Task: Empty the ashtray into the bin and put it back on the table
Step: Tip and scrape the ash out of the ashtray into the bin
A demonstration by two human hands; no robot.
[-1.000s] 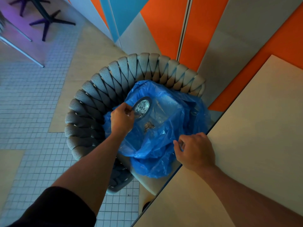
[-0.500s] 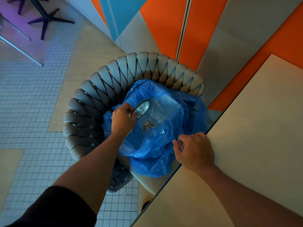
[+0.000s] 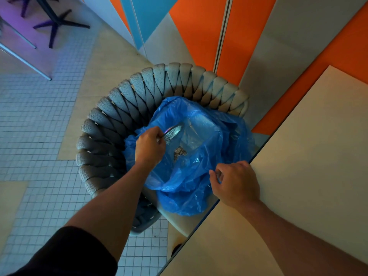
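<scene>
- Our right hand sits nearest, curled closed over the near edge of the blue bag, pinching the plastic just beside the table corner.
- Further out, our left hand is closed on the ashtray, fingers wrapped around its near rim, holding it over the bag's open mouth.
- We see the ashtray tilted steeply, its far rim higher and its hollow turned toward the inside of the bag; it looks like a shallow, shiny metal dish with a little grey residue clinging near our fingers.
- Below it, a small heap of ash lies at the bottom of the bag, apart from both hands.
- Our left fingers hide the ashtray's near part, so we cannot tell its full shape, and the glare blurs its surface.
- Behind the bag, the woven grey chair curves around it; whatever holds the bag up is covered by the plastic.
- Farthest off, orange, grey and blue wall panels rise behind the chair.
</scene>
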